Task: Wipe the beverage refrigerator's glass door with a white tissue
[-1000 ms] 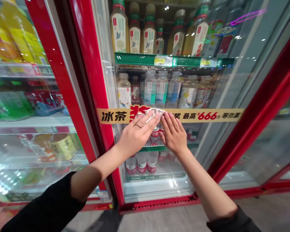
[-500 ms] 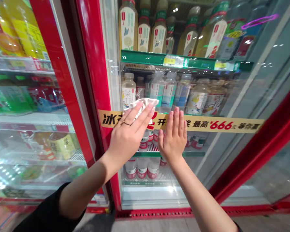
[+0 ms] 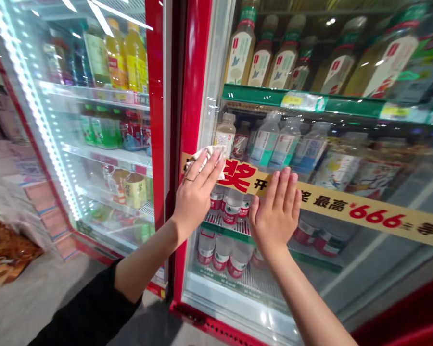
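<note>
My left hand (image 3: pixel 195 194), a ring on one finger, presses a crumpled white cloth (image 3: pixel 216 153) against the glass door (image 3: pixel 216 293) of a drinks fridge. The cloth lies over the left end of a yellow printed strip (image 3: pixel 332 202) near the red door frame (image 3: pixel 196 72); part of the cloth is hidden under the fingers. To its right, my right hand (image 3: pixel 276 214) rests flat on the glass across the strip, fingers stretched out and holding nothing. Behind the glass, bottles (image 3: pixel 267 139) stand on shelves.
At left stands another glass-fronted fridge (image 3: pixel 155 120) with bottles inside. Stacked boxes (image 3: pixel 43 197) and a brown crumpled heap (image 3: pixel 7 250) sit beyond it on the grey floor (image 3: pixel 32 312). A second red frame (image 3: pixel 400 317) crosses the lower right.
My left hand has slid the cloth leftward along the strip, uncovering a large red character. My right hand stays at about the same place on the glass. The view has turned left.
</note>
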Motion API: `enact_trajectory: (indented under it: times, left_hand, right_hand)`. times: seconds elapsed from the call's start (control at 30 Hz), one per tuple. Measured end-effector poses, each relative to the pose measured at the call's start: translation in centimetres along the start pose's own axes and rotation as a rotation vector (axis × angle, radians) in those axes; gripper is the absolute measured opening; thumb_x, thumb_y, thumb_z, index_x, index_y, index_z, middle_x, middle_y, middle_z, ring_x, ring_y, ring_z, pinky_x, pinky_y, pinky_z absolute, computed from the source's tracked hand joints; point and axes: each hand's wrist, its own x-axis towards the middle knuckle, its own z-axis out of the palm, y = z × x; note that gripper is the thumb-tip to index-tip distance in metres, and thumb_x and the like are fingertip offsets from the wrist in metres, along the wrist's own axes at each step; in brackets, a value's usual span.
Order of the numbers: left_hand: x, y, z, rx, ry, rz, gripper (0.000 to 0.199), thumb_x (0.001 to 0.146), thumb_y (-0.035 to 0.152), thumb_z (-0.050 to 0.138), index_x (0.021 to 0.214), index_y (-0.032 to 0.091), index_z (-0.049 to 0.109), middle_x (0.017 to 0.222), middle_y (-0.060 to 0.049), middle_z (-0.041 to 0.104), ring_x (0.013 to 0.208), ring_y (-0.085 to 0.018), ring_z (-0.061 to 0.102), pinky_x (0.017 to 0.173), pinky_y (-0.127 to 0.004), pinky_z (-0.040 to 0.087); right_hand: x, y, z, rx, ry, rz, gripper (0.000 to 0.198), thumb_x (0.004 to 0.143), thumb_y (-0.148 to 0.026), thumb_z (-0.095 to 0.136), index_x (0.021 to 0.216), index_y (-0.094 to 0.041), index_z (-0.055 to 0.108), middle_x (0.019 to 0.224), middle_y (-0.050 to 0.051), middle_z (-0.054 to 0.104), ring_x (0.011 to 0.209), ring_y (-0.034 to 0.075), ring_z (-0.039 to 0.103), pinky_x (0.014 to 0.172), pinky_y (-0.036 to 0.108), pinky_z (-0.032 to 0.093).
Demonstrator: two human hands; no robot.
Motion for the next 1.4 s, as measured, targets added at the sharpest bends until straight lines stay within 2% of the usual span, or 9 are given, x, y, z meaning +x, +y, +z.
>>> enact_trajectory:
  times: [0.13,0.3,0.47,0.6,0.87,1.03,1.17,1.23,1.4]
  left_hand:
    - [-1.7,0.6,0.6,0.030,-0.039,0.077,0.086,0.102,-0.004,0.043,0.177,0.025,0.010,0.174,-0.003,0.043,0.169,-0.022,0.024,0.140,-0.046,0.035]
    - [-4.9,-2.5,-1.4,0.114,-0.116,0.279,0.090,0.100,-0.009,0.046,0.177,0.024,0.012,0.166,-0.001,0.055,0.167,-0.017,0.027,0.142,-0.038,0.028]
    - [-0.3,-4.1,-1.8,0.064,-0.055,0.070,0.091,0.101,-0.007,0.039,0.177,0.030,0.005,0.177,-0.004,0.039,0.169,-0.022,0.024,0.138,-0.047,0.037]
    - [2.5,-3.5,-0.6,-0.002,0.048,-0.004,0.088,0.103,-0.005,0.037,0.177,0.033,0.005,0.178,-0.003,0.037,0.169,-0.023,0.024,0.138,-0.051,0.037]
    - [-4.4,-5.3,-1.1,-0.024,-0.049,0.161,0.089,0.100,-0.008,0.038,0.176,0.031,0.014,0.170,-0.004,0.050,0.167,-0.021,0.028,0.134,-0.049,0.044]
    - [0.0,-6.4,-1.0,-0.116,0.037,0.018,0.089,0.102,-0.007,0.031,0.175,0.040,0.012,0.178,0.000,0.038,0.169,-0.021,0.024,0.136,-0.056,0.040]
    - [3.1,-5.8,-0.3,-0.102,0.079,0.016,0.087,0.104,-0.005,0.031,0.175,0.041,0.011,0.178,0.002,0.037,0.170,-0.021,0.022,0.138,-0.055,0.035]
    - [2.1,-5.3,-0.4,-0.083,0.035,0.045,0.088,0.105,-0.004,0.033,0.176,0.040,0.007,0.179,0.002,0.035,0.170,-0.020,0.020,0.139,-0.053,0.033]
    - [-4.0,-5.2,-1.3,-0.031,-0.071,0.167,0.092,0.099,-0.009,0.036,0.176,0.033,0.008,0.174,0.000,0.043,0.169,-0.018,0.022,0.137,-0.046,0.039]
  right_hand:
    - [0.1,0.0,0.0,0.014,0.010,-0.010,0.077,0.112,-0.036,0.039,0.176,-0.016,0.003,0.181,0.014,0.027,0.168,0.031,0.030,0.133,0.052,0.034]
    - [0.0,0.4,-0.1,0.069,0.013,-0.081,0.078,0.111,-0.031,0.043,0.176,-0.016,0.004,0.181,0.011,0.026,0.169,0.028,0.029,0.136,0.049,0.031]
    - [-0.4,0.7,0.1,0.145,0.038,-0.356,0.081,0.110,-0.028,0.049,0.176,-0.015,0.005,0.183,0.005,0.013,0.172,0.018,0.014,0.141,0.036,0.013]
    - [-0.4,0.7,0.1,0.178,-0.039,-0.336,0.079,0.110,-0.033,0.046,0.176,-0.015,0.006,0.183,0.006,0.019,0.171,0.018,0.019,0.141,0.036,0.011]
    - [-0.1,0.8,0.0,0.164,-0.067,-0.330,0.076,0.111,-0.034,0.045,0.176,-0.015,0.011,0.181,0.006,0.027,0.171,0.017,0.021,0.141,0.035,0.010]
    - [-0.1,0.8,0.2,0.184,-0.070,-0.310,0.078,0.111,-0.034,0.045,0.177,-0.019,0.006,0.182,0.004,0.026,0.170,0.018,0.025,0.140,0.037,0.016]
    - [-0.2,0.7,0.2,0.201,-0.099,-0.303,0.079,0.111,-0.035,0.043,0.176,-0.021,0.001,0.183,0.005,0.022,0.169,0.022,0.029,0.139,0.042,0.019]
    - [-0.2,0.7,0.2,0.204,-0.109,-0.305,0.079,0.111,-0.035,0.043,0.176,-0.020,0.000,0.183,0.005,0.022,0.168,0.023,0.030,0.139,0.043,0.020]
    - [-0.1,0.8,0.1,0.187,-0.095,-0.309,0.078,0.111,-0.034,0.043,0.176,-0.020,0.002,0.182,0.005,0.023,0.168,0.022,0.031,0.138,0.041,0.020]
